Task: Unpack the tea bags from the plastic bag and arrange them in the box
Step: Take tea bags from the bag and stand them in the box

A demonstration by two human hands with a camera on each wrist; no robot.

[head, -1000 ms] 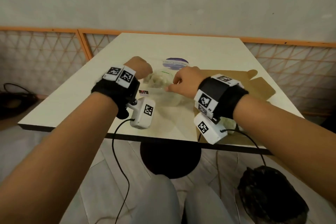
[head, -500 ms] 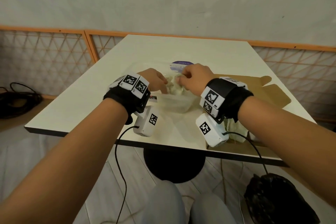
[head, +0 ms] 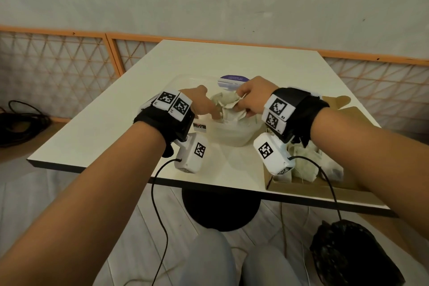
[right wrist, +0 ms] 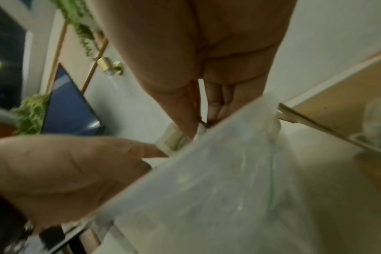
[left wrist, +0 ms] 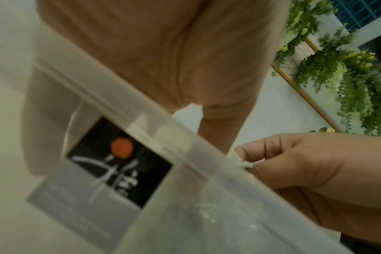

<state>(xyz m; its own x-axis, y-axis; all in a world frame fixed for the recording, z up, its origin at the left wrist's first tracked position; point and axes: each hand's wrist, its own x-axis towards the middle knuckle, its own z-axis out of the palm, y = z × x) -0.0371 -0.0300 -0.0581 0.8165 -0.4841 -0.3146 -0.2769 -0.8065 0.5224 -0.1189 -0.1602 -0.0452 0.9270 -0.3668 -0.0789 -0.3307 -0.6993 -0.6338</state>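
A clear plastic bag (head: 232,132) lies open mid-table with pale tea bags (head: 226,103) bunched at its mouth. My left hand (head: 204,105) holds the bag's zip rim (left wrist: 154,137), thumb on one side and fingers behind the plastic. My right hand (head: 251,97) pinches a tea bag (left wrist: 248,163) at the mouth; its fingertips (right wrist: 203,120) meet just above the plastic bag (right wrist: 228,189). The brown cardboard box (head: 308,184) stands open at the front right with several tea bags (head: 306,162) inside, partly hidden by my right wrist.
A round purple label (head: 234,80) lies behind the bag. A black label with an orange dot (left wrist: 120,161) shows on the plastic. The box's flaps (head: 348,114) spread out to the right. An orange lattice fence (head: 69,65) borders the table (head: 116,123).
Both hands have moved forward to the bag's mouth. My right hand has drawn a bunch of tea bags up out of the opening while the left keeps the rim.
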